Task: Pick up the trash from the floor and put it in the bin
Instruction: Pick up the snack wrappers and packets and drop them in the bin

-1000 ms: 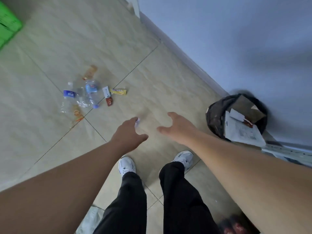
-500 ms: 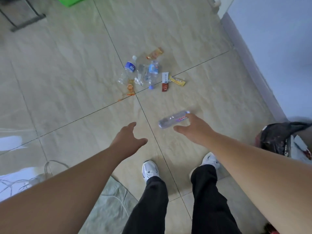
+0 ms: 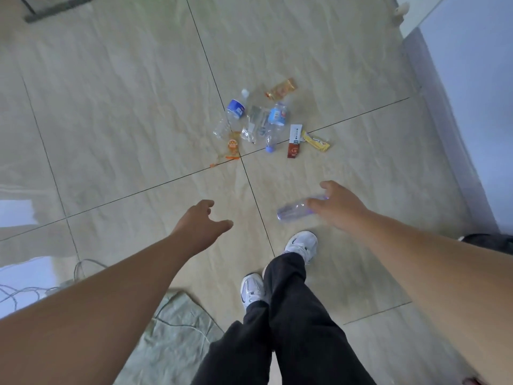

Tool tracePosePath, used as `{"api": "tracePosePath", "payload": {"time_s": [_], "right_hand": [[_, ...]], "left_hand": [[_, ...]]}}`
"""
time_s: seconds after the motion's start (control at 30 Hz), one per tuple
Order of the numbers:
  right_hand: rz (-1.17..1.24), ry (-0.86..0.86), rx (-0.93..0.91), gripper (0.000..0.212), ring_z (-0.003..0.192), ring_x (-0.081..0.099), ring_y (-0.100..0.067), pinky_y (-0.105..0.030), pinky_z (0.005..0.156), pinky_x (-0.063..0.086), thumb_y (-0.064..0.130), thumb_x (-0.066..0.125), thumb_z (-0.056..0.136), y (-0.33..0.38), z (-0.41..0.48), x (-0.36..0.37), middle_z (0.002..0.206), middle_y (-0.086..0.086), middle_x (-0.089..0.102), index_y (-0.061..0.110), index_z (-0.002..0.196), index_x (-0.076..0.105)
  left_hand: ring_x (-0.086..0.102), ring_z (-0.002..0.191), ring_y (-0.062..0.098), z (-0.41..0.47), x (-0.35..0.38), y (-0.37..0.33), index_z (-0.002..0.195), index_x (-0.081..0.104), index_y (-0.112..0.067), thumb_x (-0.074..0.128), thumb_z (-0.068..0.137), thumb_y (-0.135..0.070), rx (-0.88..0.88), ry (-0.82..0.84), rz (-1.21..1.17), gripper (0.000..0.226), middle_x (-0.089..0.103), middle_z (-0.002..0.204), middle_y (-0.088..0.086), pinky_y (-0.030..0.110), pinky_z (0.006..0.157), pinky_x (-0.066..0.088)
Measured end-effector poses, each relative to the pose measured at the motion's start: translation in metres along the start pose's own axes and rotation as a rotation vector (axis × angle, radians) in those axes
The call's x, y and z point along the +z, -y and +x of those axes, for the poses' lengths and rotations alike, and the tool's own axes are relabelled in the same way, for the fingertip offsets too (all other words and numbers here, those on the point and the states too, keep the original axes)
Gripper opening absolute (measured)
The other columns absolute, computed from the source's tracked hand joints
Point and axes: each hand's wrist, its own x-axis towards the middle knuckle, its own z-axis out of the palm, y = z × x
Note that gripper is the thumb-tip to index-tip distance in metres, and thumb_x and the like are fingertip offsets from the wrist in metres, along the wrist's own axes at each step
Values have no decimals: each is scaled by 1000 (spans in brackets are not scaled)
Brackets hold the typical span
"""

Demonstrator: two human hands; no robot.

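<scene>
A pile of trash lies on the tiled floor ahead: a blue-labelled bottle (image 3: 235, 110), a second clear bottle (image 3: 275, 118), an orange wrapper (image 3: 280, 90), a red-and-white sachet (image 3: 294, 140) and a yellow wrapper (image 3: 316, 141). My right hand (image 3: 337, 208) holds a clear plastic bottle (image 3: 294, 212) lying sideways, short of the pile. Left of it, my left hand (image 3: 200, 226) hovers with fingers apart and nothing in it. Only a dark sliver of the bin (image 3: 490, 242) shows at the right edge.
A pale blue wall with a grey baseboard (image 3: 444, 129) runs along the right. A green cloth (image 3: 172, 332) and loose cables (image 3: 30, 291) lie at lower left. A metal frame foot (image 3: 57, 9) sits at top left. My white shoes (image 3: 301, 244) stand below the hands.
The view has swung left, so the bin has slid almost out at the right. The clear bottle came into sight in my right hand. The trash pile now sits closer to centre.
</scene>
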Motion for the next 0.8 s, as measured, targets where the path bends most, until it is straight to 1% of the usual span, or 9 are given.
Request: {"api": "tracePosePath", "payload": {"time_s": [0.13,0.27,0.37,0.4,0.47,0.53,0.57,0.67,0.8], "right_hand": [[-42,-34,16,67,123,59,-29,-29,84,41,35,62,94,2,48,-7,144,-12,57,16,154,38],[-51,-88,66,69,122,61,-28,-29,84,41,39,64,92,-1,99,-2,142,-11,59,15,152,40],[-58,-132,107,67,117,62,-30,-29,80,39,42,63,90,-4,143,8,126,-12,67,11,147,45],[-55,-153,120,65,115,63,-30,-30,79,39,43,63,90,-5,160,12,119,-12,68,10,144,48],[-48,-188,145,63,114,63,-31,-31,80,40,44,63,89,-8,195,21,119,-11,68,7,139,50],[-51,-207,160,64,112,64,-32,-32,80,41,46,63,89,-9,230,31,119,-12,69,6,138,50],[-52,-216,165,66,113,64,-32,-32,80,41,47,63,89,-10,249,37,120,-12,68,5,138,49],[-27,-250,196,67,115,63,-34,-32,78,41,48,64,88,-16,302,52,124,-15,66,4,137,48],[-16,-281,254,69,117,61,-37,-38,84,46,52,67,86,-19,372,70,127,-19,63,3,131,47]], "left_hand": [[57,125,22,50,2,-24,149,42,-21,73,82,-47,22,-8,10,78,53,149,2,31,85,41],[58,124,24,111,14,-42,148,45,-16,72,83,-50,31,-15,-12,79,55,148,3,32,85,39],[57,122,26,163,25,-48,147,46,-14,70,83,-53,-3,-12,-4,79,58,142,5,33,87,42],[58,120,28,181,28,-49,147,46,-13,70,83,-53,-18,-5,-11,80,61,135,5,35,89,46],[59,108,30,219,38,-51,142,49,-7,71,83,-54,-50,17,-20,79,64,105,2,39,89,51],[58,95,29,258,48,-51,129,56,-1,70,83,-54,-63,6,8,71,54,80,-3,37,80,48],[59,95,30,277,51,-50,121,59,0,70,83,-55,-65,-7,28,68,53,77,-1,35,76,45],[62,103,35,332,62,-52,113,62,-2,70,80,-58,-81,-23,95,65,64,99,12,36,76,46],[61,109,36,404,68,-55,126,58,-3,70,76,-63,-110,-71,99,79,60,126,19,44,97,52]]}}
